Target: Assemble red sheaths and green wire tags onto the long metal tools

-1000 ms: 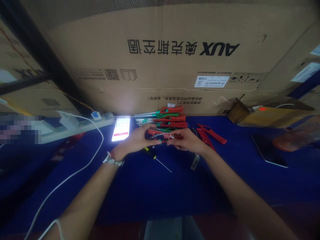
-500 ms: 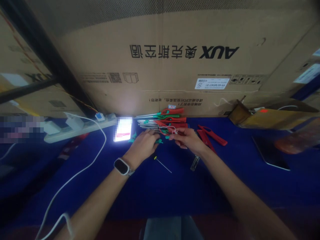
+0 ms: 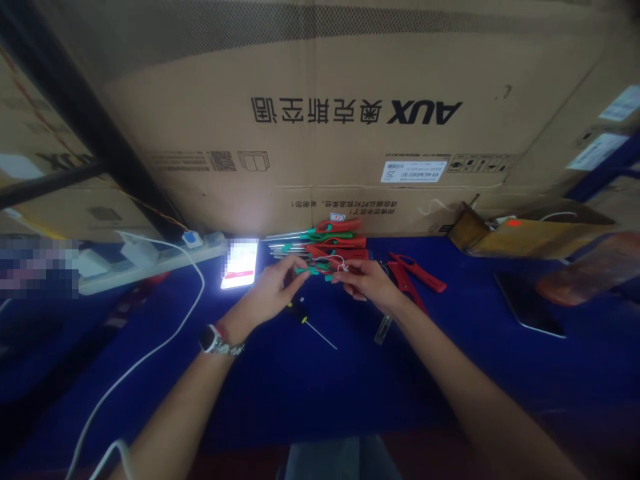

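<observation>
My left hand (image 3: 273, 291), with a watch on its wrist, pinches a small green part (image 3: 302, 270) just above the blue cloth. My right hand (image 3: 365, 283) is closed on a red-handled tool (image 3: 334, 267) with thin white wire on it; the two hands meet at the wire. Behind them lies a stack of red- and green-handled tools with metal shafts (image 3: 325, 239). A small black screwdriver (image 3: 309, 321) lies on the cloth under my left hand.
A lit phone (image 3: 241, 264) lies left of the hands. A white power strip (image 3: 143, 260) and its cable (image 3: 150, 347) run along the left. Loose red handles (image 3: 417, 275) and a dark tablet (image 3: 529, 308) lie to the right. Big cardboard boxes (image 3: 350, 120) wall the back.
My left hand went down flat to the cloth near the phone, then came back up pinching a green part beside my right hand. The right hand stayed nearly still.
</observation>
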`<state>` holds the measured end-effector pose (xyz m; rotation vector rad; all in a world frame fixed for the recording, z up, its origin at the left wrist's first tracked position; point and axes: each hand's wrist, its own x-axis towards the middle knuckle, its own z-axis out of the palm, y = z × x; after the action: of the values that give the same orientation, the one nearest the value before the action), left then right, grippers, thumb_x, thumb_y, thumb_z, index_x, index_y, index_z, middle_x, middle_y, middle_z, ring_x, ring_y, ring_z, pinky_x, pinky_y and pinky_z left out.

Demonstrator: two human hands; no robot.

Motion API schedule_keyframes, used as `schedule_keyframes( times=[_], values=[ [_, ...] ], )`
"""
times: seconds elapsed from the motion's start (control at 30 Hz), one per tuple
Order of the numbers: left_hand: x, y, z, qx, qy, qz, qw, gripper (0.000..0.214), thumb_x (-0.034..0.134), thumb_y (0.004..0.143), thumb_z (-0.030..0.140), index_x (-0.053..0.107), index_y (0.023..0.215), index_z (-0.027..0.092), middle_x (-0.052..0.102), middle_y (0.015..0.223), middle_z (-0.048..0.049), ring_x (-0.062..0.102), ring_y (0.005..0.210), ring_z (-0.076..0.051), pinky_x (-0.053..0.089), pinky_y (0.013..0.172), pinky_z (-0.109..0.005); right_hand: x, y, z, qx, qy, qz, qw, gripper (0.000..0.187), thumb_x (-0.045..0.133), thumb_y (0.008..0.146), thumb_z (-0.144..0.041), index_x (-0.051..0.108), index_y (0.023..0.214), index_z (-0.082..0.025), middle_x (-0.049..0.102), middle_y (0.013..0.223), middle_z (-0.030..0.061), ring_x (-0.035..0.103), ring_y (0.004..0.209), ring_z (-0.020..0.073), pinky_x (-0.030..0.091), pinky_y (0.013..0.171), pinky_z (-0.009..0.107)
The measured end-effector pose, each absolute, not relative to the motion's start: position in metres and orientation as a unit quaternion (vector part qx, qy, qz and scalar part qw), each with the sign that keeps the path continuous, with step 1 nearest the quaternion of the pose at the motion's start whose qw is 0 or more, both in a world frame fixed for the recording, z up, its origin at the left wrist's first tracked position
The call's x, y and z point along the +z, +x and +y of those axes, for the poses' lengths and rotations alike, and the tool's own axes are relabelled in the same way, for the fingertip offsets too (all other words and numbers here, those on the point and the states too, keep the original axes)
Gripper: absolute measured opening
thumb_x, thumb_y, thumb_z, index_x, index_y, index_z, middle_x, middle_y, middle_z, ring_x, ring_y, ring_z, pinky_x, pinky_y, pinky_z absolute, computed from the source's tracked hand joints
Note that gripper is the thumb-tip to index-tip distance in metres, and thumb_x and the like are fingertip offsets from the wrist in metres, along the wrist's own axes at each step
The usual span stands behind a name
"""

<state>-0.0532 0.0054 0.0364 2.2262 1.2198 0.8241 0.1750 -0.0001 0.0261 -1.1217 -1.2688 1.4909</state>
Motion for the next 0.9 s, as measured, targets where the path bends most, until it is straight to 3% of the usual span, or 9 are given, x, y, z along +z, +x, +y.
schedule_keyframes(
  times=[0.1, 0.3, 0.4, 0.53, 0.7, 0.9],
  values=[
    [0.037, -0.049, 0.005, 0.335, 0.8, 0.434, 0.245, 0.017, 0.051, 0.096, 0.035, 0.062, 0.101, 0.022, 0.064, 0.077, 0.0002, 0.058, 0.066, -0.015, 0.042, 0.059, -0.027, 0.026, 0.175, -0.001, 0.6, -0.448, -0.509, 0.425, 0.041, 0.086, 0.059, -0.044, 0.066, 0.078, -0.015, 0.058, 0.057, -0.0034, 0.042, 0.042, 0.0048, 0.022, 0.034, 0.018],
    [0.03, -0.039, 0.006, 0.402, 0.715, 0.396, 0.412, 0.023, 0.068, 0.085, 0.037, 0.068, 0.101, 0.019, 0.074, 0.09, -0.0041, 0.069, 0.082, -0.017, 0.055, 0.077, -0.032, 0.022, 0.175, 0.0, 0.601, -0.443, -0.512, 0.425, 0.04, 0.086, 0.059, -0.044, 0.066, 0.078, -0.015, 0.058, 0.057, -0.0032, 0.041, 0.041, 0.0044, 0.022, 0.033, 0.018],
    [0.028, -0.038, 0.006, 0.409, 0.692, 0.395, 0.444, 0.028, 0.073, 0.08, 0.035, 0.069, 0.103, 0.019, 0.075, 0.099, -0.0055, 0.069, 0.087, -0.018, 0.057, 0.082, -0.034, 0.021, 0.175, 0.001, 0.6, -0.44, -0.518, 0.421, 0.039, 0.087, 0.059, -0.042, 0.067, 0.078, -0.015, 0.058, 0.058, -0.0032, 0.041, 0.041, 0.0041, 0.023, 0.033, 0.017],
    [0.03, -0.039, 0.006, 0.414, 0.685, 0.423, 0.425, 0.026, 0.067, 0.086, 0.039, 0.07, 0.1, 0.017, 0.074, 0.094, -0.0056, 0.068, 0.079, -0.016, 0.059, 0.072, -0.031, 0.021, 0.175, 0.0, 0.602, -0.434, -0.519, 0.424, 0.039, 0.087, 0.059, -0.041, 0.066, 0.08, -0.015, 0.06, 0.06, -0.0029, 0.042, 0.042, 0.0042, 0.024, 0.033, 0.017],
    [0.031, -0.037, 0.004, 0.438, 0.689, 0.419, 0.397, 0.021, 0.064, 0.088, 0.039, 0.069, 0.091, 0.019, 0.071, 0.088, -0.0027, 0.064, 0.062, -0.011, 0.057, 0.062, -0.026, 0.022, 0.174, -0.001, 0.591, -0.45, -0.526, 0.414, 0.039, 0.085, 0.06, -0.041, 0.065, 0.08, -0.015, 0.053, 0.048, -0.0067, 0.039, 0.039, 0.0047, 0.023, 0.033, 0.017],
    [0.021, -0.029, 0.003, 0.468, 0.624, 0.4, 0.481, 0.027, 0.065, 0.086, 0.046, 0.062, 0.094, 0.02, 0.069, 0.072, -0.0025, 0.071, 0.058, -0.017, 0.058, 0.051, -0.027, 0.022, 0.174, -0.001, 0.585, -0.456, -0.529, 0.411, 0.038, 0.084, 0.061, -0.041, 0.063, 0.08, -0.016, 0.051, 0.045, -0.0079, 0.038, 0.038, 0.0046, 0.023, 0.033, 0.017]
  ],
)
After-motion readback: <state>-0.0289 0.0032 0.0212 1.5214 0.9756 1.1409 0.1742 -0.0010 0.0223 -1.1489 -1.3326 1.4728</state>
